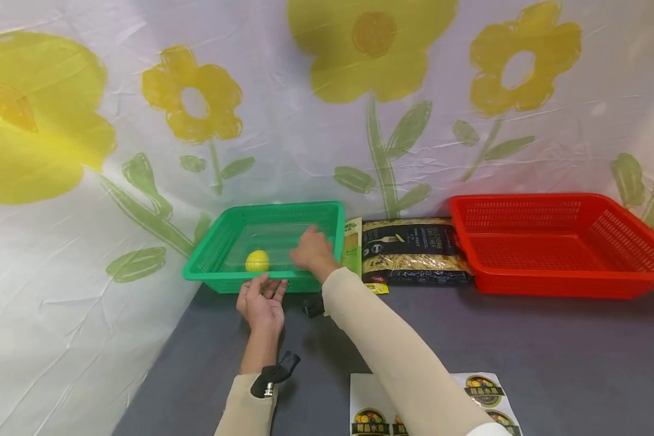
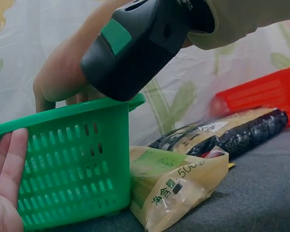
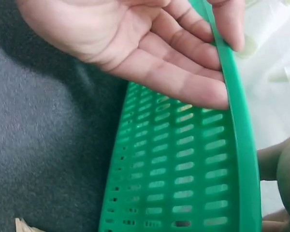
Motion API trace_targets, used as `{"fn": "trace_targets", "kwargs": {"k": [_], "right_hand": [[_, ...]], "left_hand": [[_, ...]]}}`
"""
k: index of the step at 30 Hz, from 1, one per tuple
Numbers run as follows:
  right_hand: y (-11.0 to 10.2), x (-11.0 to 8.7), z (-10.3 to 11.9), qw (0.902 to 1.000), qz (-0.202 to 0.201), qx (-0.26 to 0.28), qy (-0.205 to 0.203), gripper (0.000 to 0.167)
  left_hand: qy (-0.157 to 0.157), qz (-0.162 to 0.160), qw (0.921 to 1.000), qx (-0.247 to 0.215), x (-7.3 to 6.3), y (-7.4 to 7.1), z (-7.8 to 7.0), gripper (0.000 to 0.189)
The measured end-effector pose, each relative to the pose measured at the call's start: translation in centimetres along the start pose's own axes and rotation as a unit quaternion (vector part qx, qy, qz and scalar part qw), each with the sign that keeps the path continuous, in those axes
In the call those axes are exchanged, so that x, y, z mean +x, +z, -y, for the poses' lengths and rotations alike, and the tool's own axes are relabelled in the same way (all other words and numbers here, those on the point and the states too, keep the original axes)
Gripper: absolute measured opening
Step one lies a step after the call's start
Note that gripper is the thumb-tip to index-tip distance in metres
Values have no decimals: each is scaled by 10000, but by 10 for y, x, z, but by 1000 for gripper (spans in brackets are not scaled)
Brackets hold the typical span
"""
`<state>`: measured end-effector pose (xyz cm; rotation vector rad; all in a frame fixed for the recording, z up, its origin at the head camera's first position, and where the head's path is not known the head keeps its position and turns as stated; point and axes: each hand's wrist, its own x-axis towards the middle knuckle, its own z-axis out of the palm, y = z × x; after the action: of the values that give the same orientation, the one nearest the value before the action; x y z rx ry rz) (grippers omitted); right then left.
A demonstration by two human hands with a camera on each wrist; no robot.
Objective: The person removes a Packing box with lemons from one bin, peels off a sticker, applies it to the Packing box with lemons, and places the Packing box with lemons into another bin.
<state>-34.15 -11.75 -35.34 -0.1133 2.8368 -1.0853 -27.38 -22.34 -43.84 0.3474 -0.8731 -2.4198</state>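
While I watch from afar, head view shows the left hand [image 1: 261,309] gripping the green basket [image 1: 218,283], far left on the desk [image 1: 414,327], probably to steady it; yellow fruit [image 1: 257,261] lies inside. In left wrist view, the right hand [image 2: 60,82] reaches in; its grasp I cannot tell. Right wrist view: left thumb [image 3: 230,24] over the rim [image 3: 236,92], fingers [image 3: 183,84] outside.

A red perforated basket [image 1: 567,286] stands on the dark gray table [image 1: 578,351], just right of a black-labelled pasta bag [image 1: 411,248]. On that bag's other side is a green-and-tan packet [image 2: 176,181] marked 500. A sticker sheet [image 1: 366,396] lies nearer; a flower-printed backdrop [image 1: 289,157] hangs behind.
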Motion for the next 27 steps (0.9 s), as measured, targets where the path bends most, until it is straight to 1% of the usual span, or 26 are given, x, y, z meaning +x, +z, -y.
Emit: {"fn": "trace_targets", "kwargs": {"k": [2,4,7,9,11,14,16,17,23,27], "right_hand": [[1,1,0,9991,-226,360,60,88],[1,3,-2,9954,-457,833,120,97],[-2,6,-5,9838,-742,1617,202,105],[-7,6,-8,9738,-888,2078,255,105],[-13,5,-13,9659,-1052,2347,284,101],[-21,3,-20,9582,-1369,2502,230,93],[-25,0,-24,9547,-1487,2570,176,87],[-27,-1,-26,9513,-1553,2662,126,83],[-44,-13,-34,9314,-1694,3219,-120,62],[-62,-26,-36,9218,-1675,3485,-281,55]], "left_hand": [[31,-4,10000,-29,-1,1,0,25],[44,-18,10000,-51,-1,1,0,24],[75,-70,9999,-16,-1,2,0,25],[90,-89,9999,26,-2,3,0,25],[86,-101,9999,65,-2,4,-1,24],[76,-72,9999,91,-2,6,-1,22],[70,-58,9999,77,-2,6,-2,21],[70,-44,9999,64,-2,5,-3,20],[34,-77,10000,-10,-1,4,-2,22],[20,-41,10000,-2,-1,4,-2,21]]}}
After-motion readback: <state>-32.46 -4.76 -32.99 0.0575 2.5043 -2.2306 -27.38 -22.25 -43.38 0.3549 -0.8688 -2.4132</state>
